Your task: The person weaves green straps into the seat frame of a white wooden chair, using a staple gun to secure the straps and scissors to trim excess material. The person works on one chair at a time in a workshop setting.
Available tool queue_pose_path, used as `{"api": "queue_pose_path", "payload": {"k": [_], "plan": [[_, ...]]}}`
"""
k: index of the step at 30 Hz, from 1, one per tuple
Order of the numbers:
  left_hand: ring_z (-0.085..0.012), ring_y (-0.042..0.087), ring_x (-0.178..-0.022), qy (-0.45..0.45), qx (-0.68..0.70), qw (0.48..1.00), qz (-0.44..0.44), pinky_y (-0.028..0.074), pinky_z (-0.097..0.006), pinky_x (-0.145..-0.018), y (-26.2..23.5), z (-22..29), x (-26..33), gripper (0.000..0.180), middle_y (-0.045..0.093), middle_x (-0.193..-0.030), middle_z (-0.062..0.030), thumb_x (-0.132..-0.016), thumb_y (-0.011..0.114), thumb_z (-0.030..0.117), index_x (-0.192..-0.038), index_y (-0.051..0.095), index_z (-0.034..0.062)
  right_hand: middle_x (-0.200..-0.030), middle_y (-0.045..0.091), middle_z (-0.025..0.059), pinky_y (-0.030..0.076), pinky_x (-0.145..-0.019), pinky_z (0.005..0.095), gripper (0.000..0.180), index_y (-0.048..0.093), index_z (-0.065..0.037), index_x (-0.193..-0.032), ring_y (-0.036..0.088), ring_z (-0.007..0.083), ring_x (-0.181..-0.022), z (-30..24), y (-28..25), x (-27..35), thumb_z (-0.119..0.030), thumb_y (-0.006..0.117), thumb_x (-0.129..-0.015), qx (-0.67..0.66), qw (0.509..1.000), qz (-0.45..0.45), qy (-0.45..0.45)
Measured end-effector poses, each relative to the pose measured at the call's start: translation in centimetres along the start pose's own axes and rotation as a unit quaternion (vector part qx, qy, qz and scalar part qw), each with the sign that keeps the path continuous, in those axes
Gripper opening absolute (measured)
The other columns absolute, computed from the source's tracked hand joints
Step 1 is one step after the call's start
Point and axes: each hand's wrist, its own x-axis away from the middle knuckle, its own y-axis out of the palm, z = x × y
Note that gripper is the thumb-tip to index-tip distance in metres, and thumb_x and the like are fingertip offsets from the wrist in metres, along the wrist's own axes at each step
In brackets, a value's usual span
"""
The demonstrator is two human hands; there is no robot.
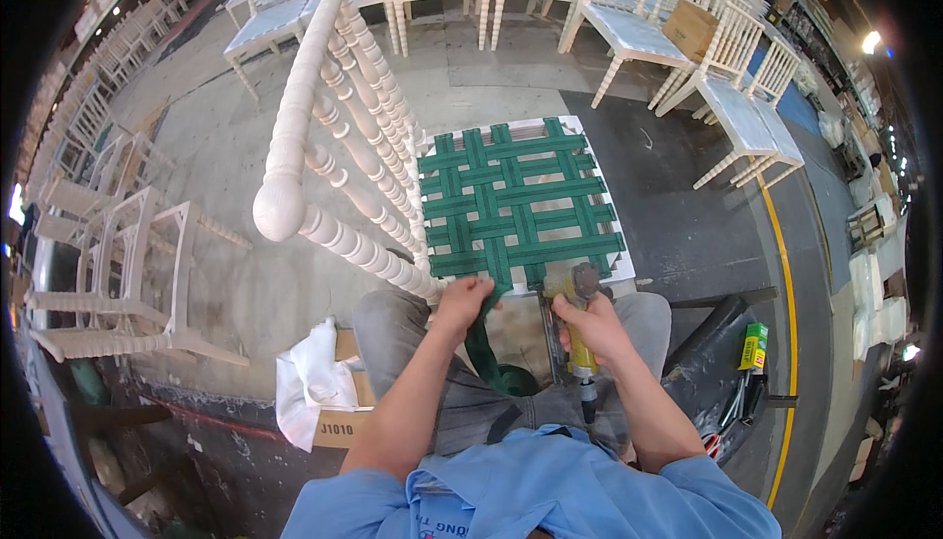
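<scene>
The chair seat (626, 266) is resting just beyond the person's knees, and green webbing (580, 247) is crossing it over and under, with 4 bands running from side to side. At the near edge of the chair seat, the left fingers (479, 287) are pinching a loose strap (479, 343), whose tail is hanging below that edge toward the lap. The right fingers (572, 313) are wrapping round a yellow power tool (582, 357), its dark head sitting close by the same edge; whether it is touching the frame, I cannot tell. To do this well, the left fingers should probably be pulling the strap flat and taut, square to the edge and well clear of the tool's head, while the right fingers are aiming it straight at the wood; slack would likely be leaving the weave sagging. Left of the chair seat, a turned chair back (295, 136) is rising.
</scene>
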Motion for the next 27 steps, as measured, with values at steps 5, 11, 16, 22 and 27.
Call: {"api": "queue_pose_path", "payload": {"k": [5,11,16,22,27], "plan": [[-0.0162,0.068,-0.076,0.055,0.088,0.994,0.021,0.051,-0.031,-0.074,0.7,0.7,-4.8,0.033,0.076,-0.087,-0.0114,-0.102,0.056,0.022,-0.098,0.071,-0.0062,-0.078,0.06,0.0007,0.048,-0.047,0.029,0.027,0.061,-0.007,-0.103,0.056,0.0114,-0.055,0.4,2.2,-3.2,-0.031,0.071,-0.098,0.022,0.998,-0.009,0.053],[-0.018,0.07,-0.08,0.034,0.113,0.993,-0.013,0.054,-0.033,-0.073,0.4,-0.4,-7.4,0.035,0.077,-0.097,-0.0137,-0.104,0.051,0.023,-0.111,0.068,-0.0069,-0.082,0.06,0.0017,0.048,-0.048,0.0291,0.03,0.06,-0.006,-0.109,0.057,0.012,-0.056,1.6,3.5,-6.1,-0.033,0.071,-0.098,0.056,0.996,-0.005,0.076],[-0.019,0.071,-0.081,-0.007,0.098,0.995,-0.027,0.055,-0.033,-0.071,-0.3,-0.5,-7.9,0.035,0.077,-0.097,-0.0144,-0.104,0.05,0.023,-0.114,0.068,-0.0057,-0.082,0.061,0.0022,0.048,-0.047,0.0294,0.033,0.06,-0.003,-0.111,0.057,0.012,-0.055,2.0,4.1,-6.8,-0.032,0.071,-0.098,0.095,0.992,0.001,0.078],[-0.0179,0.068,-0.074,-0.024,0.136,0.99,-0.008,0.051,-0.032,-0.068,-0.6,-0.3,-8.0,0.033,0.077,-0.091,-0.0122,-0.103,0.051,0.023,-0.108,0.07,-0.0044,-0.08,0.061,0.0027,0.047,-0.046,0.0296,0.033,0.06,-0.002,-0.109,0.057,0.0117,-0.053,1.7,4.7,-7.2,-0.03,0.072,-0.097,0.111,0.991,-0.011,0.07],[-0.0202,0.069,-0.076,-0.039,0.1,0.994,0.021,0.052,-0.035,-0.076,-0.2,1.3,-7.0,0.033,0.075,-0.088,-0.0113,-0.101,0.054,0.02,-0.094,0.073,-0.0056,-0.079,0.062,0.0023,0.048,-0.046,0.0296,0.033,0.061,-0.002,-0.108,0.057,0.0114,-0.053,0.8,5.7,-7.0,-0.03,0.072,-0.097,0.125,0.99,-0.002,0.066]]}}
